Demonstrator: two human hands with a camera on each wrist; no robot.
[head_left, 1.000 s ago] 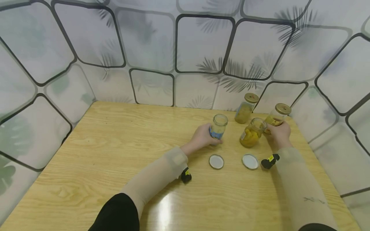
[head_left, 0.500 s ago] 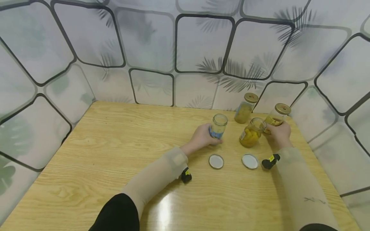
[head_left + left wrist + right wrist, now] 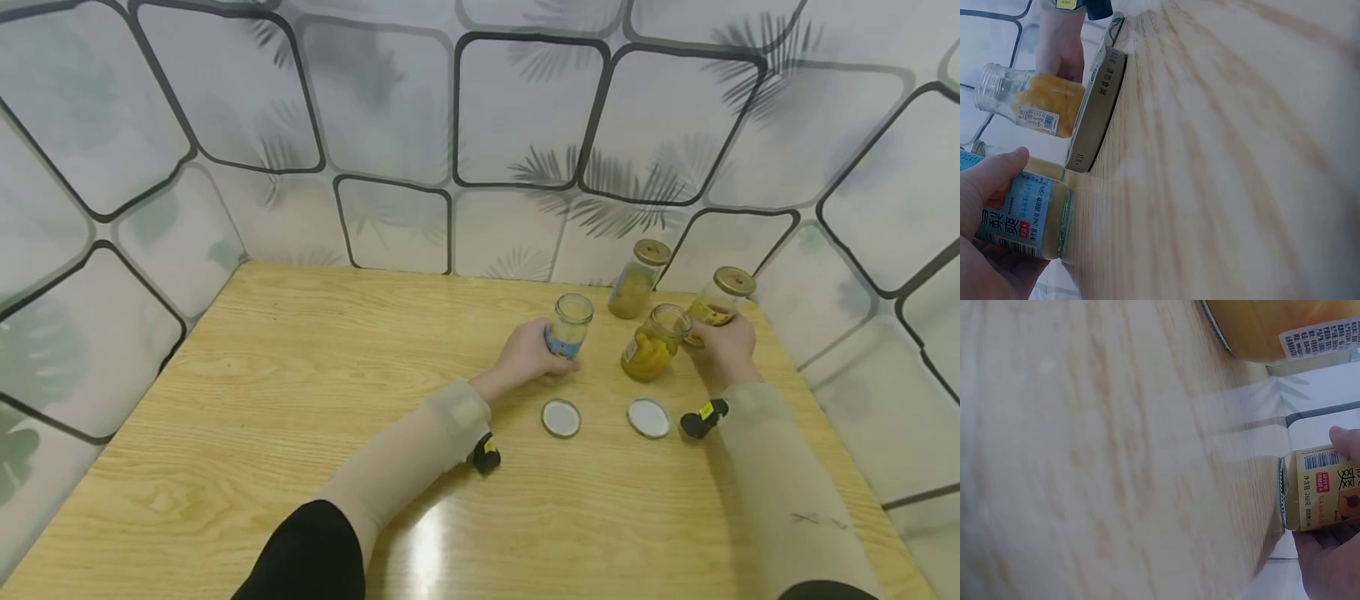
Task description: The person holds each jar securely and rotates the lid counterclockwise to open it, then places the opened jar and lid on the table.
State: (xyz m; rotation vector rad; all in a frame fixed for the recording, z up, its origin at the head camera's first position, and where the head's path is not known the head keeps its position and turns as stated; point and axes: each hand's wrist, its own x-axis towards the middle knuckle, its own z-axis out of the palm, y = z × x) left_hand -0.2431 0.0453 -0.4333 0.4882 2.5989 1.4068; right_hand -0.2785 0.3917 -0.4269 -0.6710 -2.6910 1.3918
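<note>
My left hand [image 3: 527, 350] grips a lidless glass jar [image 3: 567, 333] with a blue label, its thumb and fingers wrapped round the lower part. The left wrist view shows that label [image 3: 1019, 209] and the jar's base at the tabletop. On the right, my right hand [image 3: 726, 343] holds a jar [image 3: 722, 302] with a yellow label and a gold lid, the fingers partly hidden behind it. Between the hands stands an open jar [image 3: 647, 357] of yellow fruit pieces. Two lids, a left one [image 3: 561, 418] and a right one [image 3: 648, 418], lie white side up in front.
Behind the open fruit jar, a gold-lidded jar [image 3: 634, 287] stands near the table's back edge. The wooden table [image 3: 300, 350] meets patterned wall panels [image 3: 397, 229] at the back and right. Bare tabletop stretches to the left of the jars.
</note>
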